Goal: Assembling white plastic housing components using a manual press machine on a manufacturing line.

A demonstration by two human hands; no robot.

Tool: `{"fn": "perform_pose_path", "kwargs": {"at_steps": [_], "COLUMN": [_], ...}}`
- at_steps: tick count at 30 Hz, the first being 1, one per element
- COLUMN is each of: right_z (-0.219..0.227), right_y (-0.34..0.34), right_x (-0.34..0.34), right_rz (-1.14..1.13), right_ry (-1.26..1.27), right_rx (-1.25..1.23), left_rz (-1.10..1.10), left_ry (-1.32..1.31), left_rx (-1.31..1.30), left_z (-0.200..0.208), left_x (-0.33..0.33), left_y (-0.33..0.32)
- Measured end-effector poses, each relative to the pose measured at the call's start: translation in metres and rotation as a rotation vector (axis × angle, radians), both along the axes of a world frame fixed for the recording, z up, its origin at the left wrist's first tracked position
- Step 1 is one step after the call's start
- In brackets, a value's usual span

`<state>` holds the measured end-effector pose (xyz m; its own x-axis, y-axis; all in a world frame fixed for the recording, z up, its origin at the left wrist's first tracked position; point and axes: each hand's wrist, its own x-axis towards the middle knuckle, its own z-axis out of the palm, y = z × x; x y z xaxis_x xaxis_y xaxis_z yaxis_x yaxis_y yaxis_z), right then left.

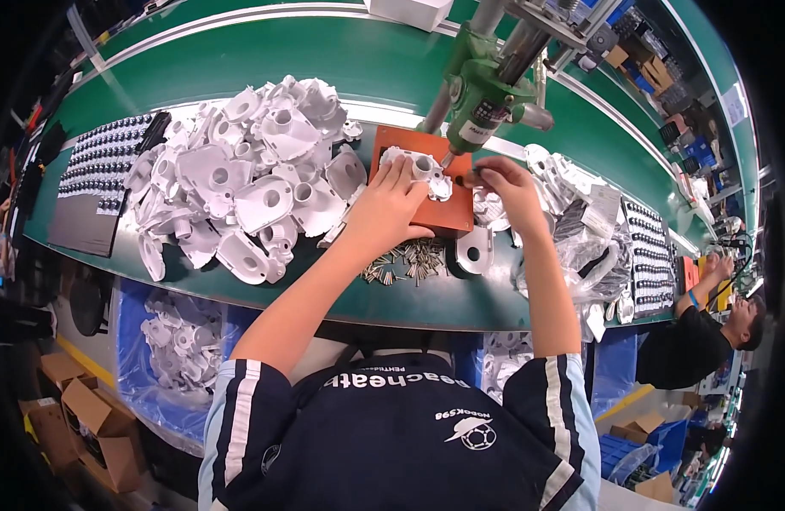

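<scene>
A white plastic housing (423,168) with a round hole lies on an orange block (450,219). My left hand (389,204) rests over its left side, fingers stretched out flat and the thumb apart near the block's front edge. Just right of the housing is my right hand (511,186), its thumb and fingertips pinched together; whatever they hold is too small and dark to name. Above the housing hangs the pointed tip of a green press (486,98). Small metal pins (416,260) lie in a loose pile before the block.
White plastic housings (273,204) form a big heap at left; more lie at right beside clear plastic bags (584,260). Trays of dark-topped parts (107,157) stand at both ends. Blue lined bins (166,366) hold white parts below. Another person (695,341) is at far right.
</scene>
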<state>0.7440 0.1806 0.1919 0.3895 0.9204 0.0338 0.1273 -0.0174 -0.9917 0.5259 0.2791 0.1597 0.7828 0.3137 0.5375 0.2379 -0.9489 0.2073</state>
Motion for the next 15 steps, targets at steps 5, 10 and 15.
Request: {"fn": "perform_pose_path", "kwargs": {"at_steps": [5, 10, 15], "right_z": [-0.013, -0.023, -0.021], "right_y": [0.021, 0.026, 0.024], "right_x": [-0.028, -0.038, -0.037], "right_rz": [-0.132, -0.128, -0.052], "right_ry": [-0.315, -0.824, -1.002], "right_rx": [-0.013, 0.204, 0.305], "left_rz": [-0.007, 0.007, 0.002], "left_ry": [-0.060, -0.031, -0.068], "left_rx": [0.009, 0.005, 0.018], "left_z": [-0.001, -0.001, -0.006], "left_x": [0.002, 0.001, 0.001], "left_y": [-0.001, -0.001, 0.001]}}
